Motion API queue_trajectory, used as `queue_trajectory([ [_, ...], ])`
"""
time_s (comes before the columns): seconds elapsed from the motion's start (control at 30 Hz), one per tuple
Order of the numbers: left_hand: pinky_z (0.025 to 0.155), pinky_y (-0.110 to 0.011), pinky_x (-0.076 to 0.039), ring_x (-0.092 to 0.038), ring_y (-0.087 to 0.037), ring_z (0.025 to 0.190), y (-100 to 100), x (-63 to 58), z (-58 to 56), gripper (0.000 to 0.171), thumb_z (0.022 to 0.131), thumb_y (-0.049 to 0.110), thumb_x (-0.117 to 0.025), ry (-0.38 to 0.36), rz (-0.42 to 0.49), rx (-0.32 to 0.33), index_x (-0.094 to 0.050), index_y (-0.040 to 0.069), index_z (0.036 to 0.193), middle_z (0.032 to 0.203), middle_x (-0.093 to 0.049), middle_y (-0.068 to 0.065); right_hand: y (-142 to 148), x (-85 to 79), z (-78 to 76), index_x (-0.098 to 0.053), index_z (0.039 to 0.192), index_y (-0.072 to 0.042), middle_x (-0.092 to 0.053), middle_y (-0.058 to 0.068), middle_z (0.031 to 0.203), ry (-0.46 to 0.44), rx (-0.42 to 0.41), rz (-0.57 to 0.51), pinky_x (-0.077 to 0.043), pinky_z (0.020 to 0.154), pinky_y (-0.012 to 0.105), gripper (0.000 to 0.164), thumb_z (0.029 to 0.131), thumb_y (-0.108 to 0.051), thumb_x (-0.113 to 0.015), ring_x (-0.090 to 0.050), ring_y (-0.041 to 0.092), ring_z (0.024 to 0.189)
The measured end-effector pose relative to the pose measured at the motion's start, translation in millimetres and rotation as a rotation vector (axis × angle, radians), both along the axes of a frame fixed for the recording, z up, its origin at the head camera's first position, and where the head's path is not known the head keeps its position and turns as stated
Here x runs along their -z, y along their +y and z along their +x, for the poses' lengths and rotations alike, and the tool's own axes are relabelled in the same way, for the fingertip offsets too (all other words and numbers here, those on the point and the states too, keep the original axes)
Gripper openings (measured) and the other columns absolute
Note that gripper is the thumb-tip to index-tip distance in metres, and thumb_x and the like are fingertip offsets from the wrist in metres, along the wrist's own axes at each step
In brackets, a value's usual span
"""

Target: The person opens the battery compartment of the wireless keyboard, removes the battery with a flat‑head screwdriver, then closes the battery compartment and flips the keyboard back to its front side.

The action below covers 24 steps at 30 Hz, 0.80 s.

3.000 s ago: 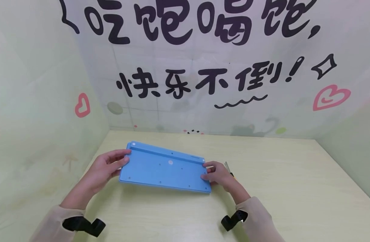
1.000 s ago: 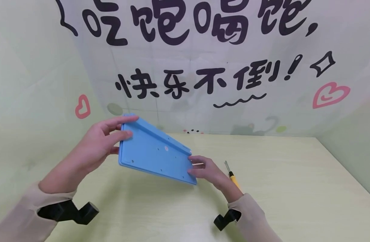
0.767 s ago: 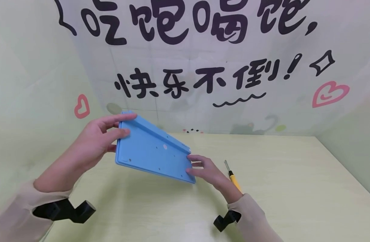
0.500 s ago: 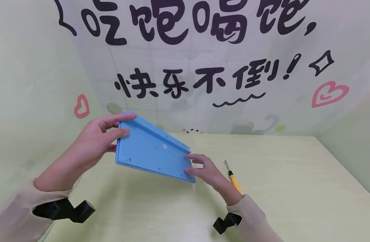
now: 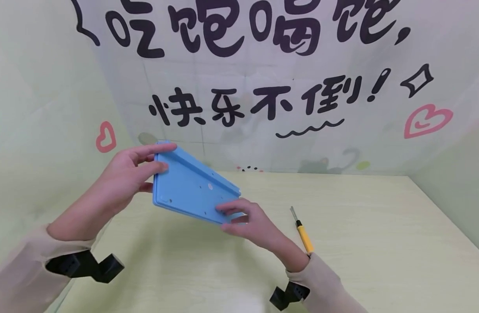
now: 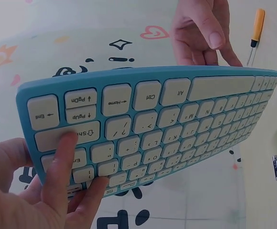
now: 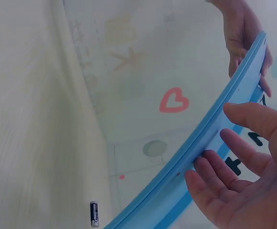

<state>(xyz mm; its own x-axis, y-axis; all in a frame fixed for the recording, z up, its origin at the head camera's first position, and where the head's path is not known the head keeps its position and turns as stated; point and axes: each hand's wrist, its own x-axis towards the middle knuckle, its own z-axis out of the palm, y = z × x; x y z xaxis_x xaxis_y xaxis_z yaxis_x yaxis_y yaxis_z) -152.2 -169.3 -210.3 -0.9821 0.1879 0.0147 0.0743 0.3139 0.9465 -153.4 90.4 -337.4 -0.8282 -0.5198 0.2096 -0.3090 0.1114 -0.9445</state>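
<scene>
A light blue keyboard (image 5: 188, 182) is held tilted above the table, its underside with small screw holes facing the head camera. White keys (image 6: 152, 129) cover its other side in the left wrist view. My left hand (image 5: 120, 182) grips one end, thumb on the underside and fingers on the keys. My right hand (image 5: 257, 226) is by the opposite half of the underside. In the right wrist view its fingers (image 7: 219, 174) are loosely extended along the back, some seeming to touch it; nothing is gripped.
A yellow-handled screwdriver (image 5: 303, 234) lies on the pale table (image 5: 360, 243), right of my right hand. A battery (image 6: 276, 168) rests on the table, hidden from the head view. Printed fabric walls (image 5: 224, 148) enclose the back and sides.
The keyboard has been raised and angled, its left end higher. My right hand has let go of the right end and slid left along the underside. The left hand keeps its hold.
</scene>
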Motion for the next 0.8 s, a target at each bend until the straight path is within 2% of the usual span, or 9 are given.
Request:
queue_trajectory([
  [0.23,0.075,-0.041,-0.051,-0.039,-0.038,0.118,5.7,-2.9,-0.6,0.044,0.092,0.015,-0.053,-0.013,0.032,-0.026,-0.046,0.014,0.136,0.134,-0.030,-0.016,-13.9,3.4,-2.7,-0.060,0.109,-0.006,-0.054,0.006,0.107,0.305,0.103,0.114,-0.050,0.074,0.031,0.037,0.076,-0.016,-0.075,-0.055,0.019,0.095],
  [0.4,0.072,-0.038,-0.051,-0.039,-0.038,0.117,11.6,-2.7,0.6,0.045,0.092,0.014,-0.053,-0.016,0.055,-0.056,-0.045,0.013,0.136,0.127,-0.032,-0.021,-20.5,6.5,-6.8,-0.059,0.104,-0.007,-0.056,0.004,0.099,0.469,0.184,0.171,-0.050,0.064,0.024,0.035,0.074,-0.013,-0.077,-0.057,0.016,0.087],
  [0.6,0.070,-0.037,-0.052,-0.047,-0.036,0.110,22.7,-5.0,2.8,0.043,0.092,0.017,-0.055,0.044,0.058,-0.071,-0.048,0.013,0.134,0.122,-0.034,-0.020,-22.4,9.8,-7.8,-0.061,0.100,-0.006,-0.058,0.005,0.094,0.635,0.280,0.139,-0.047,0.056,0.014,0.030,0.073,-0.005,-0.073,-0.059,0.013,0.081],
  [0.8,0.071,-0.040,-0.052,-0.047,-0.035,0.106,40.9,-11.3,1.5,0.042,0.092,0.020,-0.056,0.112,0.093,-0.061,-0.049,0.017,0.133,0.122,-0.035,-0.018,-25.3,9.8,-7.9,-0.057,0.105,-0.003,-0.058,0.009,0.094,0.711,0.289,0.058,-0.048,0.055,0.015,0.035,0.072,0.001,-0.067,-0.059,0.015,0.081],
])
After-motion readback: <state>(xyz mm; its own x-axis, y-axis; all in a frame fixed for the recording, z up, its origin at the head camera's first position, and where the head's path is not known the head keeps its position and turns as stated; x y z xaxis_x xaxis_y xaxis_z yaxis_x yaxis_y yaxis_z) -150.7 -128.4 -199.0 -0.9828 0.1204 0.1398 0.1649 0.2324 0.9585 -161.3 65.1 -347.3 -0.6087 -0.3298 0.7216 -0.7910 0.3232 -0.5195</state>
